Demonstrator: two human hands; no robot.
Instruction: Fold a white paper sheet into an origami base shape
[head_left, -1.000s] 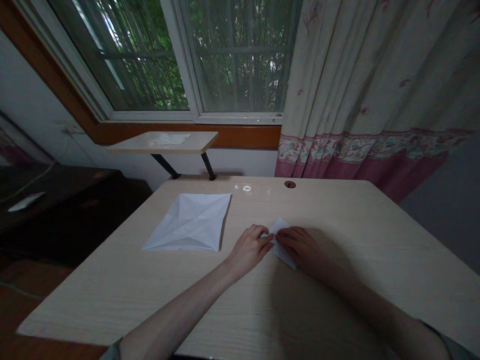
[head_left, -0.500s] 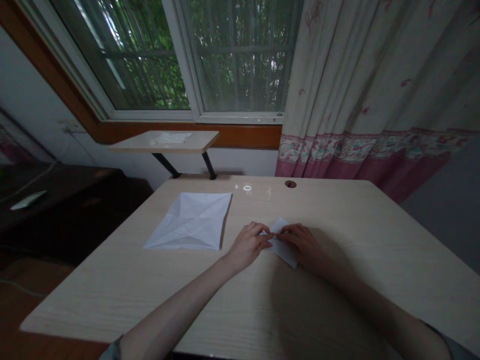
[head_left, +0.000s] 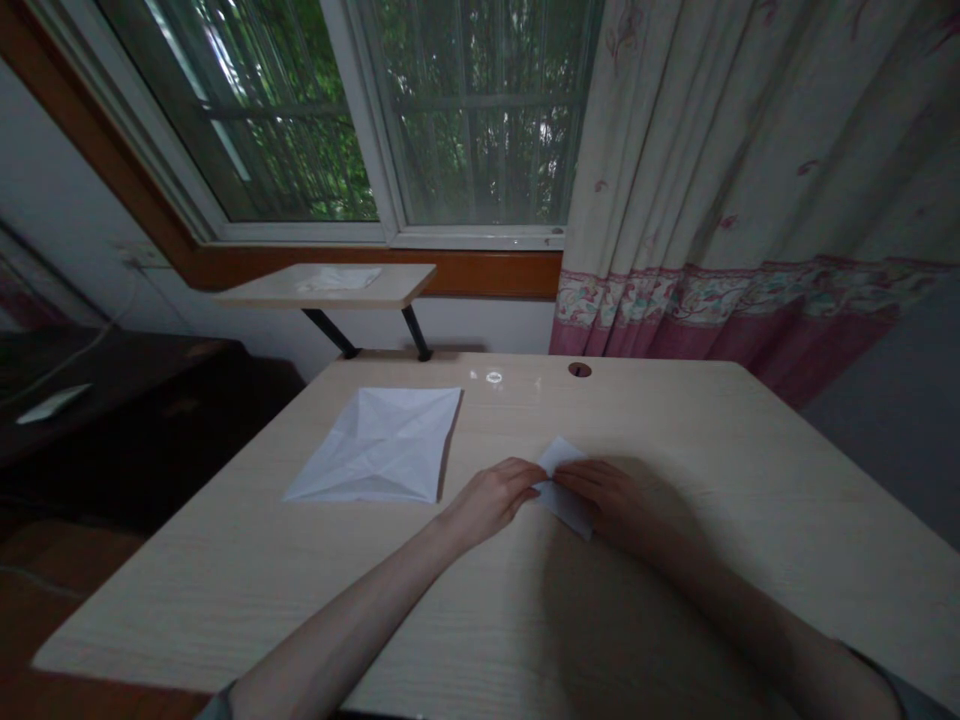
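Note:
A small piece of folded white paper [head_left: 569, 508] lies on the desk [head_left: 465, 620], partly hidden under my fingers. My left hand [head_left: 491, 498] is at its left edge, with thumb and fingers closed on the paper. From the right, my right hand [head_left: 609, 497] covers part of the paper, its fingertips pressed together on it near the middle. The fingertips of both hands almost meet. To the left lies a larger creased sheet of white paper [head_left: 386, 445], spread flat and touched by neither hand.
A small raised shelf [head_left: 262, 288] on black legs stands at the back left, with crumpled white paper [head_left: 341, 278] on it. A round hole [head_left: 580, 369] is near the desk's back edge. A long curtain [head_left: 675, 200] hangs behind at the right.
The fingers of my left hand have lowered and straightened along the paper's edge. My right fingers have flattened onto the paper. The large sheet has stayed in place.

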